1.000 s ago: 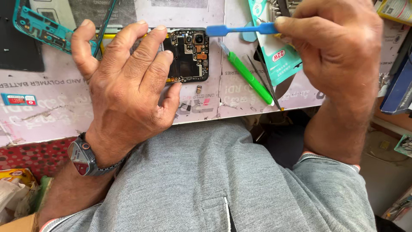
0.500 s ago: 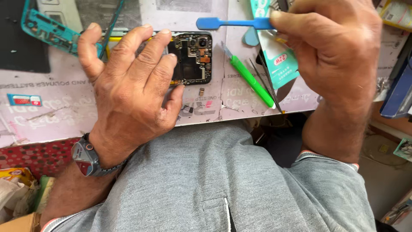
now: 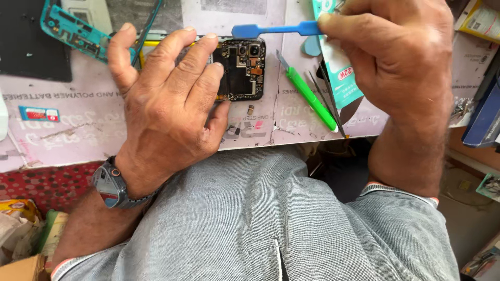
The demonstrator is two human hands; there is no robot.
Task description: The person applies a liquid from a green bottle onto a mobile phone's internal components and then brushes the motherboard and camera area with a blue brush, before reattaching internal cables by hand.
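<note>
An opened phone [image 3: 242, 67] lies on the worn pink mat [image 3: 62, 135], its dark circuit board and camera lenses showing. My left hand [image 3: 166, 109] lies flat over the phone's left part and holds it down; a watch sits on that wrist. My right hand [image 3: 401, 57] pinches a blue plastic pry tool [image 3: 271, 29] by its right end. The tool's flat tip hovers just above the phone's upper edge; whether it touches is unclear.
A green-handled tool [image 3: 310, 96] and thin tweezers [image 3: 325, 99] lie right of the phone. A teal phone frame [image 3: 73, 31] sits at the back left beside a black panel [image 3: 31, 41]. A teal packet [image 3: 338, 73] lies under my right hand. Small loose parts [image 3: 250, 110] rest near the mat's front edge.
My right hand has carried the blue pry tool leftward, so its tip now sits over the phone's top edge. My left hand stays pressed on the phone.
</note>
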